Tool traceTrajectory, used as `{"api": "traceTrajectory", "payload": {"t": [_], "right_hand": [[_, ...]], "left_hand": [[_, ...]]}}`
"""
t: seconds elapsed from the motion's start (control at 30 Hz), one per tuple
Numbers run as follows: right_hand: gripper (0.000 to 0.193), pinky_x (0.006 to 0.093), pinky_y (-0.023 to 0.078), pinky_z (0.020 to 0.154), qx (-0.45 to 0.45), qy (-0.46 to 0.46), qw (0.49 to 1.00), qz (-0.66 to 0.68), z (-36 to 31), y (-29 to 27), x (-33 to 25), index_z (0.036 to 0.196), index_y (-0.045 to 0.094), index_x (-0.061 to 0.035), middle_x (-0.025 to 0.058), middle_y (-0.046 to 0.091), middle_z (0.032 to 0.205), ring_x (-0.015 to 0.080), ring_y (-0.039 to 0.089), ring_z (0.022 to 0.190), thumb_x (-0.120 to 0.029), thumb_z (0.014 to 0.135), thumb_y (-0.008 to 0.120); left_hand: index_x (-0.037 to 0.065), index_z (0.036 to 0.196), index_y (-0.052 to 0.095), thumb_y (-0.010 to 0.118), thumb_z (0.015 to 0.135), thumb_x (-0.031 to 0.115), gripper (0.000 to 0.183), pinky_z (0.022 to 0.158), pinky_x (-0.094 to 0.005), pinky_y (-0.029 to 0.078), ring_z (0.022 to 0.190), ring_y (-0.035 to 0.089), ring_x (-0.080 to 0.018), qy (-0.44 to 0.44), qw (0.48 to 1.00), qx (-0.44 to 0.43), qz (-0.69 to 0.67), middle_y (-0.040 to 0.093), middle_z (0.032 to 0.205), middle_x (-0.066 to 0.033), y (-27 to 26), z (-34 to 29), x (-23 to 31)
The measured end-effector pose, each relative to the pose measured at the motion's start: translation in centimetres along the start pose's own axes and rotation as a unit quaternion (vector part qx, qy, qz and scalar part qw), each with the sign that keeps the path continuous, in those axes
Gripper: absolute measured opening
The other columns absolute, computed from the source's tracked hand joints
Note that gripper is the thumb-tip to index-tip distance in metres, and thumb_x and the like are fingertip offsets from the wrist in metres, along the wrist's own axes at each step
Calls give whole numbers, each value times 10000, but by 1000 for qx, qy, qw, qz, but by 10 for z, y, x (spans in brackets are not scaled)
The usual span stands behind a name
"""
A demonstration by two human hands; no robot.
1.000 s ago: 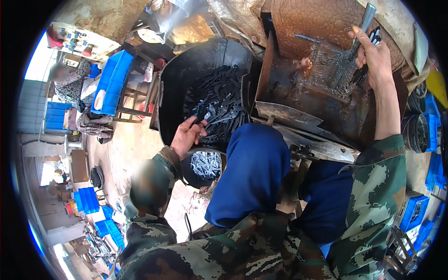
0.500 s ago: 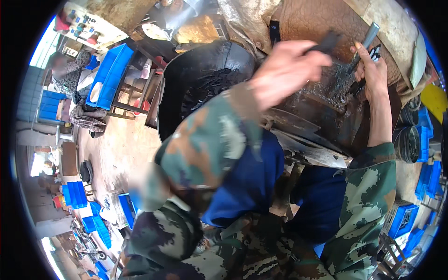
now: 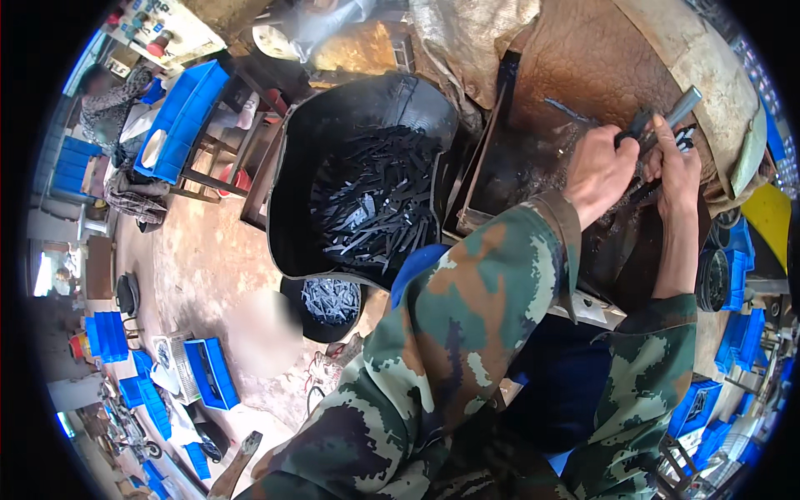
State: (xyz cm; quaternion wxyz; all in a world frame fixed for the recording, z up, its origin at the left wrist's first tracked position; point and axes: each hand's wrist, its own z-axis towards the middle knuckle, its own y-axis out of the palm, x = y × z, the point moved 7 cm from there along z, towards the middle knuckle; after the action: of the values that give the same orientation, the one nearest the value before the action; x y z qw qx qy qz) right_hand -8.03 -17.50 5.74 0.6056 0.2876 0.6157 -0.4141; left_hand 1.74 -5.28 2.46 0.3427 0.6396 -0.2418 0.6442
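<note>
My left hand (image 3: 600, 171) reaches over to the right, its fingers closed on a dark flat piece (image 3: 635, 125) held against a grey metal rod (image 3: 685, 104). Beside it, my right hand (image 3: 677, 171) is wrapped round the rod, thumb up near the dark piece. Several dark strips with pale ends (image 3: 685, 138) stick out by the right fingers. Both hands are above a dark, grimy work box (image 3: 485, 154) with wet-looking grit inside. A thin strip (image 3: 568, 109) lies at its far side. My fingers partly hide the dark piece and the rod's lower end.
Left of the box stands a big black tub (image 3: 404, 93) with many dark strips (image 3: 379, 187). A smaller black bucket (image 3: 310, 332) holds silvery strips. Brown leather-like sheeting (image 3: 596, 54) hangs behind the box. A person (image 3: 117, 104) sits far left near a blue bin (image 3: 185, 121).
My left hand has moved right and nearer my right hand, bringing the dark piece to the rod. The view has shifted, and the tub's strips and the small bucket now show.
</note>
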Motion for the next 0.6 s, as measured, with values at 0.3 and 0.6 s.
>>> {"api": "traceTrajectory", "payload": {"t": [0.3,0.6], "right_hand": [[303,246,326,456,23,-12,1000,-16,1,-8,-2,1047,684,30,-52,454,573,65,410,495,-257,983,612],[229,208,336,449,52,-26,998,5,9,-20,4,1000,699,4,58,720,901,41,484,532,-206,979,611]], "left_hand": [[6,916,660,525,871,235,270,804,-500,497,862,652,-431,-17,998,-34,-53,677,840,-242,11,-11,15],[-19,891,683,549,836,166,234,706,-446,505,746,657,-381,43,999,9,-26,668,774,-216,6,-16,29]]}}
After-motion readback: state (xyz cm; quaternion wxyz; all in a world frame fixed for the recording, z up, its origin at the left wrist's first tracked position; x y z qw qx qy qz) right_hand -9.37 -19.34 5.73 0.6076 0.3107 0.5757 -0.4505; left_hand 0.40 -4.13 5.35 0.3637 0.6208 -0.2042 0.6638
